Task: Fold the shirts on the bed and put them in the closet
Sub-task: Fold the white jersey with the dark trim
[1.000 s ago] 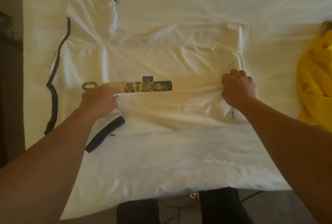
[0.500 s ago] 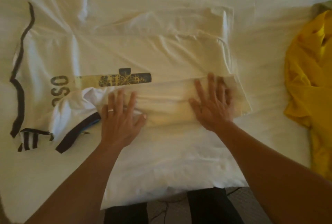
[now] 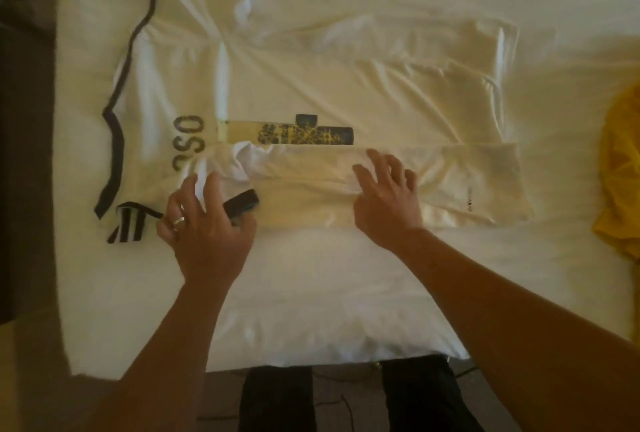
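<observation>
**Near side folded in, far side still to come**

Shirt (image 3: pixel 346 85) first: a white jersey with dark trim lies flat across the bed (image 3: pixel 311 293), collar end toward the left, hem toward the right. Its near long edge is turned in over the body, forming a folded band (image 3: pixel 433 185) that stops just below the dark-and-yellow print (image 3: pixel 294 133). The far side and far sleeve lie unfolded, so the job looks to be at the first lengthwise fold, with nothing near the closet yet.

The left hand (image 3: pixel 207 223) has its fingers loosely spread, fingertips on the bunched cloth at the near sleeve, beside the dark cuff (image 3: pixel 242 203); whether the thumb pinches the cuff I cannot tell. The right hand (image 3: pixel 388 199) lies open, fingers splayed, on the folded band.

Next, probably, the rumpled near sleeve needs tucking flat, then the far edge brought in to match. A yellow garment (image 3: pixel 620 168) waits at the right edge of the bed.
</observation>
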